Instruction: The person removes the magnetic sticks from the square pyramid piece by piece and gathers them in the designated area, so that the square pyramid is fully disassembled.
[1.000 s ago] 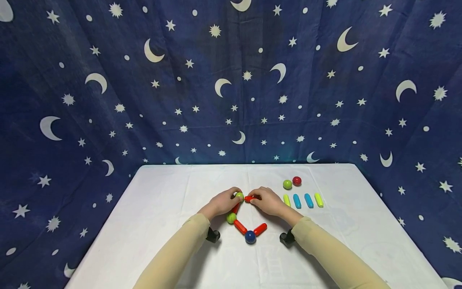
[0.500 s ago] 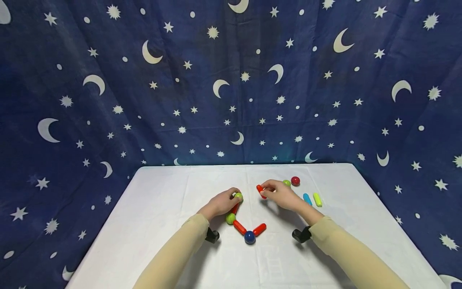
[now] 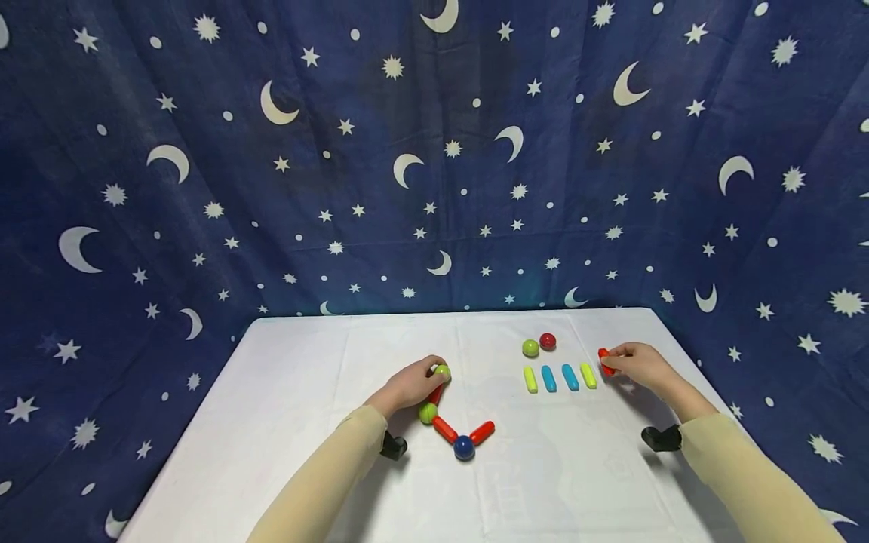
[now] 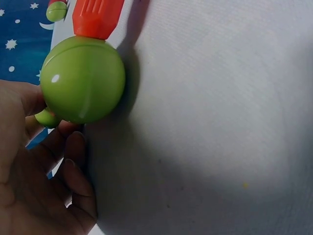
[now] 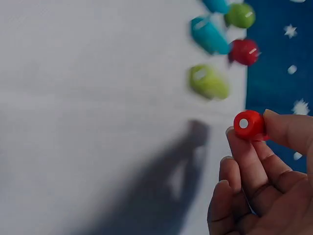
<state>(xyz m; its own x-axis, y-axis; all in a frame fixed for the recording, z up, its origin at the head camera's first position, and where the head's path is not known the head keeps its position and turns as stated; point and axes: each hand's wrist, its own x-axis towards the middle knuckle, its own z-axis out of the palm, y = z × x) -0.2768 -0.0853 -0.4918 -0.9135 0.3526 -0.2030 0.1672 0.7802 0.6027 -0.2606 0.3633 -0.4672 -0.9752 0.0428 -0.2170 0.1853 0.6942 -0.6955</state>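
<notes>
My left hand [image 3: 413,383] pinches a green ball [image 3: 443,372] at the far end of a chain lying on the white table. From it a red stick [image 3: 436,395] leads to a second green ball [image 3: 428,412]. Another red stick [image 3: 444,430] joins that one to a dark blue ball [image 3: 465,448], and a further red stick [image 3: 483,432] points off to the right. In the left wrist view the nearer green ball [image 4: 83,79] looms large, partly covering the held one [image 4: 47,118]. My right hand [image 3: 641,367] pinches a loose red stick [image 5: 248,124] between thumb and fingers, over the table's right side.
Left of my right hand lie a yellow-green stick [image 3: 588,375], two blue sticks [image 3: 569,377] and another yellow-green stick [image 3: 530,379] in a row. Behind them sit a green ball [image 3: 530,348] and a red ball [image 3: 548,342]. A starry blue cloth [image 3: 380,188] hangs behind the table.
My right hand has carried the red stick from beside the held green ball to the right, past the row of sticks. My left hand has stayed on its ball.
</notes>
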